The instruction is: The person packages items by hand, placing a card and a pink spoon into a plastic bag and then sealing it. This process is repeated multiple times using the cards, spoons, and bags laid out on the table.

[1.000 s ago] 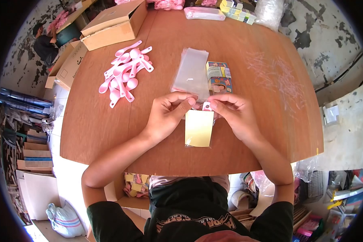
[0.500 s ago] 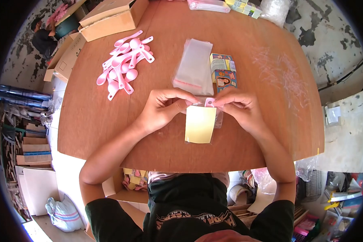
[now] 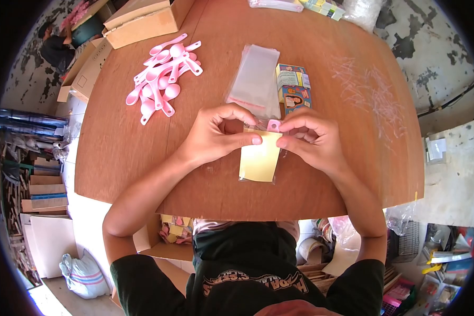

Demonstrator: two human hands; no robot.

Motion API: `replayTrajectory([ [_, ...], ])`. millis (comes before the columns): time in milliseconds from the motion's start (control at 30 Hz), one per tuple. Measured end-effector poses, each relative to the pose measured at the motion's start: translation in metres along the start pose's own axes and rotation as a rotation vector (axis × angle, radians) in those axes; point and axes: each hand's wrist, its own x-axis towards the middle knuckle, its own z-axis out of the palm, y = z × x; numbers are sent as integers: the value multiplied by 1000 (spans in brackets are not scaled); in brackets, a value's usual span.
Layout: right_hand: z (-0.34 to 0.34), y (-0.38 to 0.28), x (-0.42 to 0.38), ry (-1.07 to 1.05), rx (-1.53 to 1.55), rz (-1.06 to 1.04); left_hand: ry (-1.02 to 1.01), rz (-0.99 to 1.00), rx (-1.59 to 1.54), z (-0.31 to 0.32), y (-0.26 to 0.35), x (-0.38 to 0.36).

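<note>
My left hand [image 3: 218, 131] pinches the top left of a clear plastic bag holding a yellow card [image 3: 259, 158]. At the bag's top right corner, the fingers of my right hand [image 3: 313, 138] are closed on its edge. Between the hands, the holed end of a pink spoon [image 3: 273, 125] shows at the bag's top. Just beyond lie a stack of clear bags [image 3: 254, 79] and a pile of printed cards [image 3: 295, 87]. Several pink spoons [image 3: 163, 79] are heaped to the left.
Thin clear strips [image 3: 374, 100] are scattered at the right. A cardboard box [image 3: 142, 23] stands at the back left, and wrapped packs [image 3: 276, 5] lie at the back edge. Another person [image 3: 57, 50] is at the far left.
My left thumb has moved onto the front of the yellow card. The bag has shifted slightly and tilted. The view has moved a little.
</note>
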Motion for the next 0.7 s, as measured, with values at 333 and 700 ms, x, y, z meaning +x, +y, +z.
replayTrajectory([
  [333,9,-18,-10,-123,6,-97,-52,-122,-17,-12,56,-53],
  [700,-14,2,54,-88,-825,-272,-715,-731,821,-31,30,-231],
])
